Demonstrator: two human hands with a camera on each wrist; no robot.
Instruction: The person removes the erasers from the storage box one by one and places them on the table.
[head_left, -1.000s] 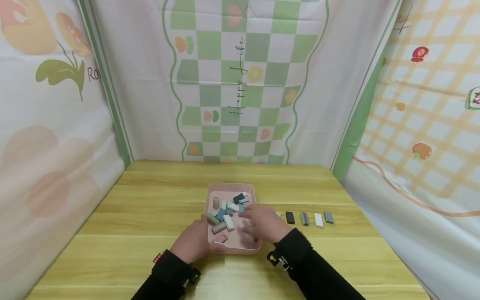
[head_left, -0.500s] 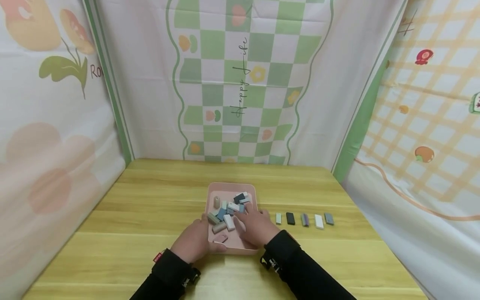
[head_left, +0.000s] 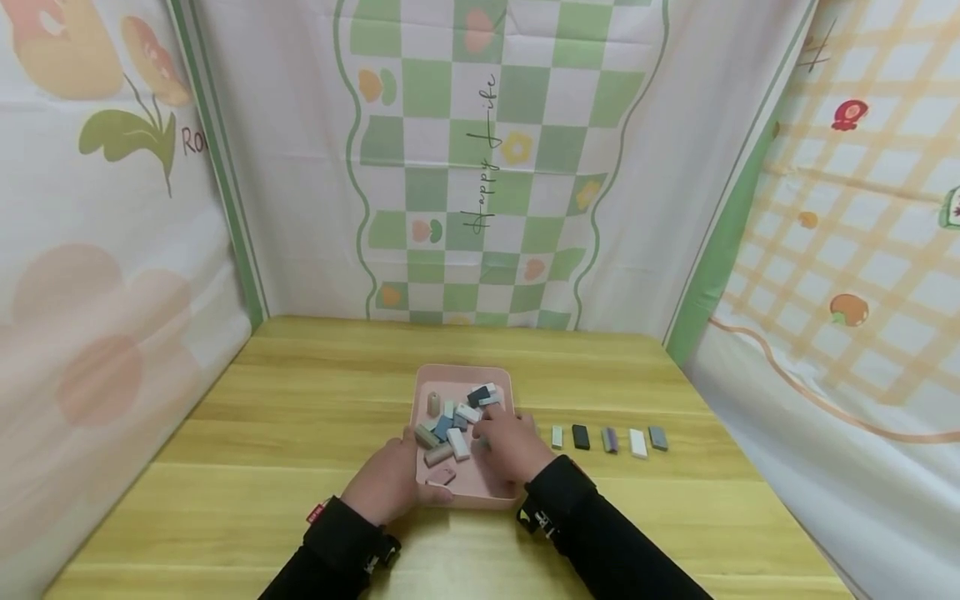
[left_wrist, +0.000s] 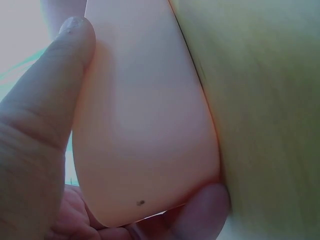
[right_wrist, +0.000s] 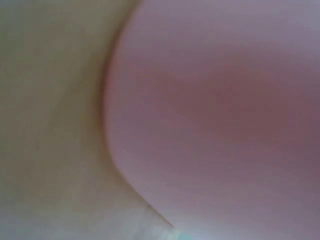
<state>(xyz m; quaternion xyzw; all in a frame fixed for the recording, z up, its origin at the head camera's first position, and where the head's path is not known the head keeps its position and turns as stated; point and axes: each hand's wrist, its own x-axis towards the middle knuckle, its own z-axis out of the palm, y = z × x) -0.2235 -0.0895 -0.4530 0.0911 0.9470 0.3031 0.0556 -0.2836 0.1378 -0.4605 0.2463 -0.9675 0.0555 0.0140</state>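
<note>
A shallow pink tray (head_left: 472, 492) stands on the wooden table, holding several small rectangular blocks in white, grey, blue, tan and pink. My left hand (head_left: 386, 479) grips its near left corner, thumb along the front wall. In the left wrist view, the left hand's fingers curl about the tray wall (left_wrist: 145, 110). My right hand (head_left: 513, 446) reaches over the tray's right side, fingers bent down among the blocks near a white block (head_left: 468, 413). Its fingertips are partly hidden, and I cannot tell whether they pinch a block. The right wrist view shows the blurred pink tray wall (right_wrist: 200, 125).
Right of the tray, a row of blocks lies on the table: a pale green block (head_left: 557, 437), a black block (head_left: 581, 437), a purple-grey block (head_left: 610, 440), a white block (head_left: 637, 443) and a grey block (head_left: 657, 438). Patterned cloth (head_left: 480, 167) hangs behind the table (head_left: 300, 400).
My right hand has moved left and deeper into the tray, its fingers now covering a blue block that showed before. The left hand and tray stay put.
</note>
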